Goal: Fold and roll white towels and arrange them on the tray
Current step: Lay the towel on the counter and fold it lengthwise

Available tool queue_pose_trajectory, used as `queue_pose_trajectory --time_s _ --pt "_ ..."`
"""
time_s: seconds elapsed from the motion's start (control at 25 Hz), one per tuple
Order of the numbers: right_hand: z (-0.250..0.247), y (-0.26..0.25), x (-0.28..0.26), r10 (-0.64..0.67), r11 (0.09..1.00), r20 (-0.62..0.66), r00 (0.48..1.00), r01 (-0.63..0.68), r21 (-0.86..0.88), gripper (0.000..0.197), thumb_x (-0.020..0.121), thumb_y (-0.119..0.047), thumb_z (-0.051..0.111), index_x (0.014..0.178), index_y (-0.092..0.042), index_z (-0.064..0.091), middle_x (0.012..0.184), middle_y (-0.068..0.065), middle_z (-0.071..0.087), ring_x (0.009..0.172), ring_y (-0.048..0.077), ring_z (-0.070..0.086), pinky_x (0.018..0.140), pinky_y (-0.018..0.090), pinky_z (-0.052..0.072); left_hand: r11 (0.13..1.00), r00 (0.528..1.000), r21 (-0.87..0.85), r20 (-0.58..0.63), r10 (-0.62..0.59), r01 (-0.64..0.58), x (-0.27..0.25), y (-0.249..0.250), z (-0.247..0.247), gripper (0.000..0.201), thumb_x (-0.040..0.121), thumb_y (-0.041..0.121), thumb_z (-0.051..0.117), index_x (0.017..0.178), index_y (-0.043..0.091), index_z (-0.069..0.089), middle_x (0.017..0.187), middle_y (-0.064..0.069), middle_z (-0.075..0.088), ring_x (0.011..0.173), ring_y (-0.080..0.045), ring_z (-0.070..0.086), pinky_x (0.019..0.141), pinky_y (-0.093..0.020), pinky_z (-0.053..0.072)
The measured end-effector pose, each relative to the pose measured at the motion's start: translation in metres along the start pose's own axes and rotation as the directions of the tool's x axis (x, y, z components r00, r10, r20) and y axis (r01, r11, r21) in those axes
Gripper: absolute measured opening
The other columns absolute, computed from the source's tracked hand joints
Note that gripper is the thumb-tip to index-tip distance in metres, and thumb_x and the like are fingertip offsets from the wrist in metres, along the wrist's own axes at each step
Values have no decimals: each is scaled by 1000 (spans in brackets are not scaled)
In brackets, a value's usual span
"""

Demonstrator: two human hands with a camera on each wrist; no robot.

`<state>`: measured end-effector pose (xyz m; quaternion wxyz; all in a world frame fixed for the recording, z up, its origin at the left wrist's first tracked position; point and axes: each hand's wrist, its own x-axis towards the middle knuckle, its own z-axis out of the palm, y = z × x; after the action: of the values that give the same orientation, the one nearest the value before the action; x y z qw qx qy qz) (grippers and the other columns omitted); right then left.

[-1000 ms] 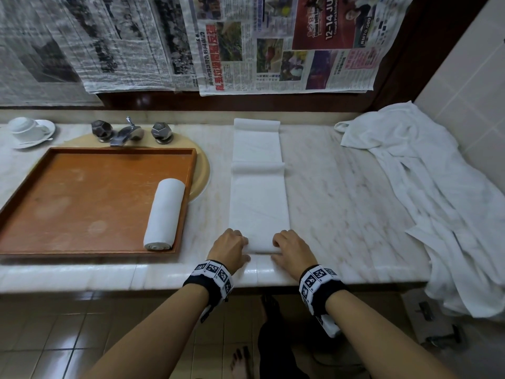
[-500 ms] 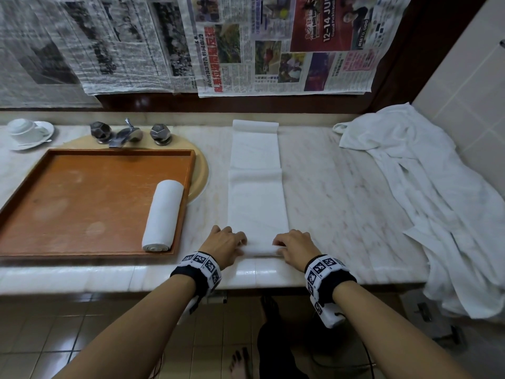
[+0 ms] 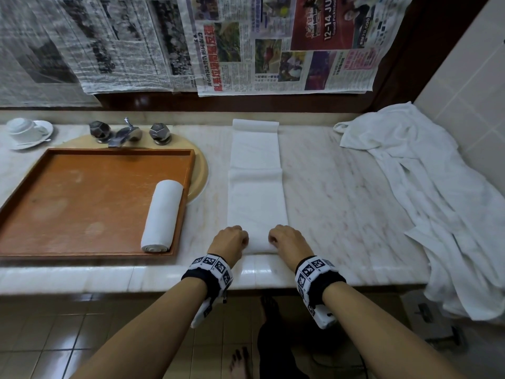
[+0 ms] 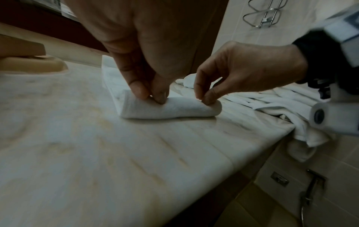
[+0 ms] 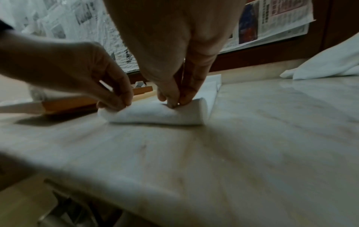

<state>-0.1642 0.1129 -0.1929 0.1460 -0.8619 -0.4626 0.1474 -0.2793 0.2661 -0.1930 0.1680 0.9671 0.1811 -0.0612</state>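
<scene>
Left hand [image 3: 230,242] and right hand [image 3: 287,240]: fingertips curled, pinching rolled near end of folded towel [image 3: 256,195]; roll at front of marble counter [image 3: 341,192], remaining strip flat, extending to back wall. Tray [image 3: 82,198], left of towel, over sink: holds one rolled towel [image 3: 161,216] against right rim. Cup [image 3: 23,129] on saucer, far left. Loose white cloth [image 3: 437,203] heaped at right. Newspapers [image 3: 273,42] on wall; legible: "12-14 JUN".
</scene>
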Motion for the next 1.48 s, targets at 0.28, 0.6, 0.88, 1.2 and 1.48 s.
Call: queue_pose_trajectory --time_s 0.28,0.6,0.88,1.2,1.48 --pt "12 1 -12 -7 1000 -13 1000 7 4 27 78 -13 71 102 -9 59 104 4 58 101 20 49 77 30 45 998 999 42 3 42 -43 -3 3 6 31 85 33 67 106 11 65 106 -3 58 104 -21 51 83 -31 46" --pt "-4 9 -1 -45 997 145 988 54 -58 30 94 -5 50 122 -9 57 120 7 57 115 22 46 93 29 40 928 981 318 100 169 -193 2 -2 -5 27 95 32 47 111 16 61 110 -3 61 105 -23 52 90 -32 35" --pt "-23 13 1 95 978 251 963 -137 157 23 90 -11 62 111 -18 60 112 7 61 99 23 60 87 32 49 985 973 101 194 121 -143 6 -4 -13 25 96 27 57 118 17 58 111 -6 67 102 -25 59 89 -30 42" --pt "-1 -8 -2 -83 986 28 996 87 -141 22 93 -5 50 109 -6 64 108 10 58 103 27 54 78 36 48 991 997 110 0 78 -78 5 14 4 15 91 6 51 92 7 66 94 -8 59 84 -30 59 70 -35 47" --pt "10 -4 -5 -142 969 8 990 141 -203 22 56 -2 82 70 -9 65 74 4 61 72 22 61 50 25 44 992 996 95 -36 84 -81 1 17 17 19 82 18 69 96 6 65 98 -8 62 99 -25 54 77 -34 49"
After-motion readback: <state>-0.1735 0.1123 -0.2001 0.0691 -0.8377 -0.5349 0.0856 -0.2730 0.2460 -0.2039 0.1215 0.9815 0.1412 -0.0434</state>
